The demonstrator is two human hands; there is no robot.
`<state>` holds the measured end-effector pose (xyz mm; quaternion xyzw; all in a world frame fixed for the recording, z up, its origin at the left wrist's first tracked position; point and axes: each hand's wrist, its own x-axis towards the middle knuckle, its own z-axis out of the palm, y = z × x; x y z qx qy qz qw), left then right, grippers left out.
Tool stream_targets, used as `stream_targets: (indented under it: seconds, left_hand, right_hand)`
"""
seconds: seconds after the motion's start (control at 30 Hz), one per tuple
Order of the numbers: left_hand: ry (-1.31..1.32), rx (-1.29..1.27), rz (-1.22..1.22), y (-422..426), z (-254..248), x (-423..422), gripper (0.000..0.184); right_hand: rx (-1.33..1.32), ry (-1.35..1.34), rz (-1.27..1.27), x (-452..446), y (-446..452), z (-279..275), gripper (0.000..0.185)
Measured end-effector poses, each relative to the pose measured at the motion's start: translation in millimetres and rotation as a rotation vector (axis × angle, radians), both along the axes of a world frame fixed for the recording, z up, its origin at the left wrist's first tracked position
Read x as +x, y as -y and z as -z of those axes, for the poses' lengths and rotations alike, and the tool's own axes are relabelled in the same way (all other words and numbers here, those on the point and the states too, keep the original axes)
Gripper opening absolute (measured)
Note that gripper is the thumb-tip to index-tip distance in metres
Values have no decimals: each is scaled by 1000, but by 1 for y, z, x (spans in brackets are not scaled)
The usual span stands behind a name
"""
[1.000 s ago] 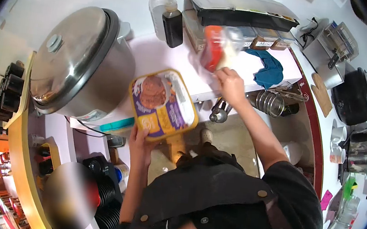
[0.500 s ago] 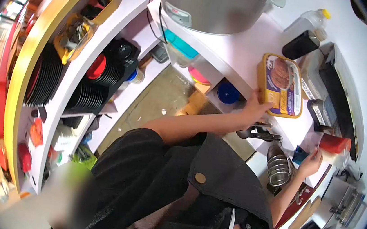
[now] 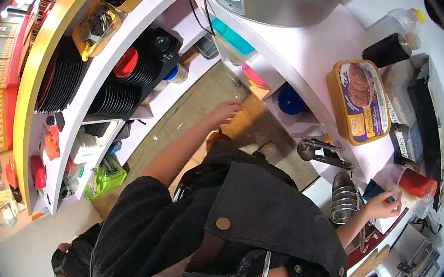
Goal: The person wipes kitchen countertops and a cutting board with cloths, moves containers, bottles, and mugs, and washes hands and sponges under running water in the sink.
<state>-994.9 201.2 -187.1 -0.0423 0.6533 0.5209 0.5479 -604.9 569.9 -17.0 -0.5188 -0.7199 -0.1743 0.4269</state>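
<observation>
Pale shelves curve down the left side, loaded with stacked black plates (image 3: 114, 99), while a white counter (image 3: 309, 50) runs along the other side of the floor (image 3: 181, 112). On the counter sits a big metal cooker (image 3: 276, 2), cut off by the top of the view. A yellow-rimmed tub (image 3: 360, 102) with a purple label lies there too — well apart from both hands. Just beyond it are a dark bottle (image 3: 388, 49) and a clear bottle with a yellow cap (image 3: 393, 27), both near the labelled boxes (image 3: 406, 144).

The left hand (image 3: 228, 112) hangs over the floor, holding nothing, its fingers loosely spread. The right hand (image 3: 384, 205) is at the far end of the counter, fingers bent and pinching the edge of a red-and-clear container (image 3: 418, 185) — perhaps two pieces together, it's hard to make out. Close by are a blue cloth (image 3: 373, 191) and a coiled metal rack (image 3: 343, 204).
</observation>
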Motion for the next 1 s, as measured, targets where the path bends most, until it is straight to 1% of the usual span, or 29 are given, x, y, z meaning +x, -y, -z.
stream_targets:
  seconds: [0.03, 0.1, 0.17, 0.23, 0.27, 0.3, 0.33, 0.4, 0.43, 0.47, 0.53, 0.57, 0.67, 0.7, 0.8, 0.83, 0.9, 0.93, 0.97, 1.0]
  left_hand:
    - [-5, -73, -41, 27, 19, -17, 40]
    - [76, -213, -216, 79, 54, -50, 41]
    - [-29, -381, -308, 125, 92, -83, 41]
    - [-200, -422, -225, 170, 135, -122, 37]
    - [-171, -446, -225, 183, 142, -137, 37]
    - [-140, -472, -226, 196, 148, -150, 38]
    - [-103, -500, -235, 206, 158, -165, 39]
    - [-125, -327, -192, 236, 201, -190, 41]
    - [-136, -253, -174, 254, 214, -194, 41]
    - [-183, -298, -110, 264, 214, -200, 42]
    - [-283, -376, 54, 269, 201, -213, 45]
    - [-220, -340, -32, 272, 197, -214, 49]
    - [-69, -284, -154, 277, 180, -216, 34]
    - [-29, -290, -126, 276, 173, -218, 38]
    - [30, -268, -109, 258, 157, -210, 44]
    - [41, -268, -102, 250, 153, -203, 43]
    - [53, -276, -93, 228, 143, -191, 42]
    - [33, -279, -36, 217, 139, -186, 40]
    - [12, -281, 25, 200, 121, -177, 39]
    - [-5, -276, 96, 181, 121, -167, 38]
  right_hand:
    - [-66, -47, 58, 2, 5, 1, 30]
    - [-36, -48, 92, 1, 22, 2, 30]
    - [-16, -47, 109, -6, 48, 2, 30]
    - [-12, 65, 187, -10, 82, 9, 32]
    - [14, 142, 224, -14, 102, 18, 32]
    - [-60, 111, 252, -22, 125, 30, 32]
    - [-145, 162, 261, -30, 150, 44, 33]
    - [-324, 275, 252, -56, 198, 74, 35]
    - [-411, 381, 174, -67, 218, 94, 38]
    - [-506, 485, 106, -72, 243, 108, 40]
    - [-840, 497, 68, -85, 283, 112, 43]
    - [-835, 506, 89, -89, 300, 112, 43]
    - [-851, 386, 197, -77, 324, 106, 44]
    - [-880, 378, 260, -75, 329, 97, 44]
    - [-781, 280, 326, -38, 332, 91, 43]
    - [-741, 252, 353, -21, 331, 94, 43]
    - [-759, 167, 435, -9, 337, 91, 43]
    - [-774, 125, 476, -3, 343, 93, 42]
    - [-795, 92, 468, 5, 347, 97, 42]
    - [-808, 58, 470, 16, 349, 102, 42]
